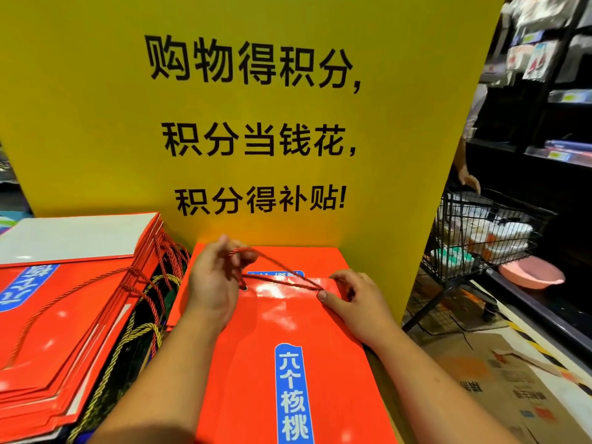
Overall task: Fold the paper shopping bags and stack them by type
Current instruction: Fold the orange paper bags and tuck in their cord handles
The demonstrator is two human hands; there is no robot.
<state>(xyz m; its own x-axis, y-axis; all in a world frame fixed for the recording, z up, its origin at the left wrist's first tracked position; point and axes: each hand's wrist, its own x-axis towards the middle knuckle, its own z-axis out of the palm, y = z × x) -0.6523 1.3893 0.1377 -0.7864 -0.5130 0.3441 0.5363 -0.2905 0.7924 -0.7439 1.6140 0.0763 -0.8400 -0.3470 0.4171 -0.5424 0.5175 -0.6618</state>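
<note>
A flat red paper bag [282,328] with a blue label lies in front of me on a stack of like bags. My left hand [213,282] pinches its red cord handle [275,274] and lifts the loop off the paper. My right hand [352,299] rests on the bag's upper right, the thumb pressing where the cord meets the paper. To the left stands a tall pile of folded red bags [64,315] with red and gold cords hanging from its edge.
A big yellow sign [250,123] with black characters stands right behind the bags. At the right, another person's hand rests on a black wire shopping cart [480,238] beside dark shelves. A pink basin [531,272] and flattened cardboard [512,386] lie on the floor.
</note>
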